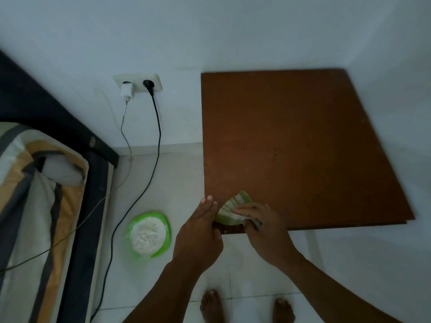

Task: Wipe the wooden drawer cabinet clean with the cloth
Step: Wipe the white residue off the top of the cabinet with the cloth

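Note:
The wooden drawer cabinet [298,141] stands in the room's corner; I see its brown top from above. A pale green cloth [231,209] lies bunched on the near left corner of that top. My right hand [263,226] presses down on the cloth, fingers curled over it. My left hand [200,231] is at the cabinet's near left corner, fingers straight and together, edge-on beside the cloth. Whether it touches the cloth is hidden by the hand itself. The drawer fronts are out of sight below the top.
A green bowl [163,220] with white contents sits on the tiled floor left of the cabinet. A wall socket [137,86] holds a white charger and a black plug; their cables trail down to the floor. A bed [35,206] lies at left. My bare feet [212,306] stand below.

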Motion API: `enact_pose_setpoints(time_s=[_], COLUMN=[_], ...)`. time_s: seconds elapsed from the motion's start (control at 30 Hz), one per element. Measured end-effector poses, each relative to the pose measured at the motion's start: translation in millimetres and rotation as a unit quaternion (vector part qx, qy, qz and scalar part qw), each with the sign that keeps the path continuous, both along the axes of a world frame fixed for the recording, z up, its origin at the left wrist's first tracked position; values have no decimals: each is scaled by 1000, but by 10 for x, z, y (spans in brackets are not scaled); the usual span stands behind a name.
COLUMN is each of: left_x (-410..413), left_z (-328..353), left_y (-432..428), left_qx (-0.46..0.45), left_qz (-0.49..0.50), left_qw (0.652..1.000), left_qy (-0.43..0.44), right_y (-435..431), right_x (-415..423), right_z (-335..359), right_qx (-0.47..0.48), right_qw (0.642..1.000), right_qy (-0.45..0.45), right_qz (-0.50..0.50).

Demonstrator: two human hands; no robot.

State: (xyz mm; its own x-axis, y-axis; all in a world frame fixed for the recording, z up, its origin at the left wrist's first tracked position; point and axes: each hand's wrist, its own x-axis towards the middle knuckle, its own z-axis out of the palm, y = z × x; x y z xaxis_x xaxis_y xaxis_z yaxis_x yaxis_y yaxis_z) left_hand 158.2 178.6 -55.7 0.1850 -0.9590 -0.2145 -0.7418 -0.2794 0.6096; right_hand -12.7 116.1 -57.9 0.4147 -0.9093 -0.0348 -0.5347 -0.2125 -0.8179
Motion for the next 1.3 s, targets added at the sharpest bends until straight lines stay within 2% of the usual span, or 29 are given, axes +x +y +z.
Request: enact_pose_setpoints(time_s=[0.2, 0.27, 0.33, 0.43, 0.57, 0.67, 0.87, 0.93, 1.0, 1.13, 1.23, 1.3], left_x=[53, 54, 63, 76, 52, 61, 88, 77, 79, 108, 114, 103], left_z=[10, -53, -120, -183, -126, -100, -183, -172, -159, -154, -164, -177], left_y=[194, 325, 420, 473, 402, 368, 420, 383, 321, 190, 163, 173], left_qx=[-6, -13, -18, -9, 12, 7, 4, 1, -9, -5, 0, 3], left_qz=[-21, -30, -33, -37, -31, -32, -26, -18, -9, -13, -16, -15], left_qw=[999, 999, 999, 999, 999, 999, 1000, 1000, 1000, 1000, 1000, 1000], left_qy=[-28, -35, -35, -25, -9, -4, 13, 14, 13, -1, -9, -11], right_y=[-1148, -1549, -1678, -1431, -769, -332, -16, -152, -564, -1781, -2348, -2490], right_x=[383, 615, 790, 858, 632, 311, -131, -61, 67, 223, 220, 173], right_z=[297, 249, 90, -125, -108, -67, 111, 288, 470, 462, 306, 231], right_qx=[-48, -47, -37, -96, -89, -51, 32, 54, 53, -15, -16, -17], right_qw=[994, 996, 993, 979, 967, 974, 963, 978, 997, 994, 992, 994], right_qy=[9, 43, 108, 159, 108, 77, 112, 75, -1, -34, 17, 65], right_qz=[-94, -69, 0, 88, 213, 208, 244, 187, 56, -101, -124, -89])
